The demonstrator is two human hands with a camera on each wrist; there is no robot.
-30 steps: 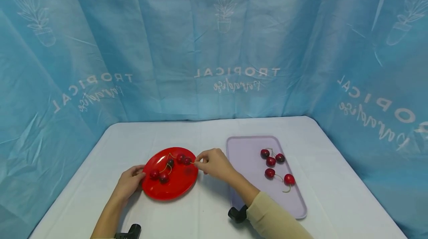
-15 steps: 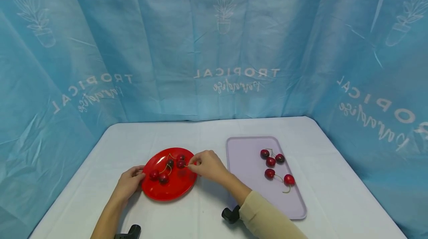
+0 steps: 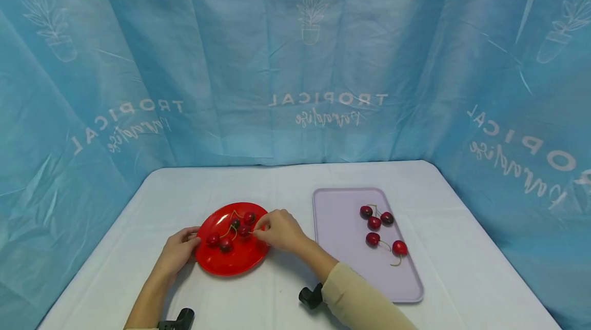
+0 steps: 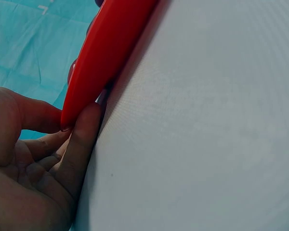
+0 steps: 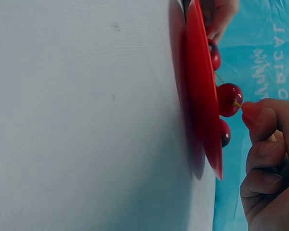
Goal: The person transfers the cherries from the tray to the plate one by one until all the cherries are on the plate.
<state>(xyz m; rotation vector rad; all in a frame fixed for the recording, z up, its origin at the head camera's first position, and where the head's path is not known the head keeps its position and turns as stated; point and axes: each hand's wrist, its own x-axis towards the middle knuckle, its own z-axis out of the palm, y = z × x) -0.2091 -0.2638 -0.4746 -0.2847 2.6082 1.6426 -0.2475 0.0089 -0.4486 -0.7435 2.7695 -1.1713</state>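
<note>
A red plate (image 3: pixel 233 263) lies on the white table, with several dark red cherries (image 3: pixel 225 245) on it. My right hand (image 3: pixel 275 229) reaches over the plate's right side and pinches the yellow-green stem of one cherry (image 3: pixel 245 230); in the right wrist view the fingertips (image 5: pixel 253 111) meet at the stem of that cherry (image 5: pixel 228 99) above the plate (image 5: pixel 201 96). My left hand (image 3: pixel 177 251) holds the plate's left rim, thumb on top; in the left wrist view its fingers (image 4: pixel 82 144) lie under the rim (image 4: pixel 103 53).
A lilac tray (image 3: pixel 341 248) lies to the right of the plate and holds several cherries (image 3: pixel 373 223) with stems. A blue printed cloth backdrop (image 3: pixel 295 63) closes the table in on three sides.
My right hand has moved left and down over the plate with the cherry, from the plate's right edge towards its middle. The left hand has stayed on the rim.
</note>
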